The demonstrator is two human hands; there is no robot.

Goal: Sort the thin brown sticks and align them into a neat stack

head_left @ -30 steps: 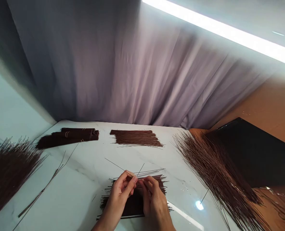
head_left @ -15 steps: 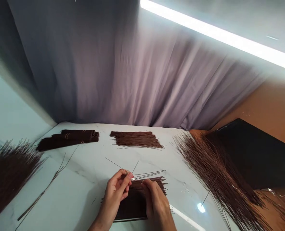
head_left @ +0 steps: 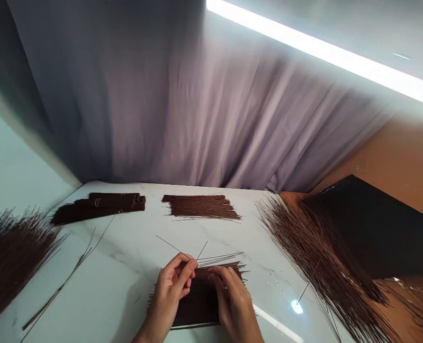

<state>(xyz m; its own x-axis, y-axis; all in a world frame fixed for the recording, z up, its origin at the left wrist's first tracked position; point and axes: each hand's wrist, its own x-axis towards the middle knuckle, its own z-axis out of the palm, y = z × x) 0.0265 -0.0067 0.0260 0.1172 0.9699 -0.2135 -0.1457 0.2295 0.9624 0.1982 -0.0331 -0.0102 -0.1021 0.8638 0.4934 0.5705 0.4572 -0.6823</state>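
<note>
My left hand (head_left: 172,286) is closed in a pinch on thin dark sticks (head_left: 169,243), whose ends stick out up-left and up-right of the fingertips. Close on its right, my right hand (head_left: 233,297) has its thumb and fingers drawn together; what they hold, if anything, is too small to make out. Both hands are above a dark brown stack of sticks (head_left: 199,302) lying on the white marbled table (head_left: 100,295). Several loose sticks (head_left: 222,258) fan out to the right behind the fingers.
Dark bundles (head_left: 107,207) lie at the back left, a flat row of sticks (head_left: 200,207) at the back middle. Large stick piles stand left (head_left: 15,262) and right (head_left: 322,262), the latter beside a black panel (head_left: 372,228). A few sticks (head_left: 63,286) lie left of my hands.
The pinched sticks have tilted very slightly, and my right hand's fingertips have shifted a little to the left. The whole view has moved slightly.
</note>
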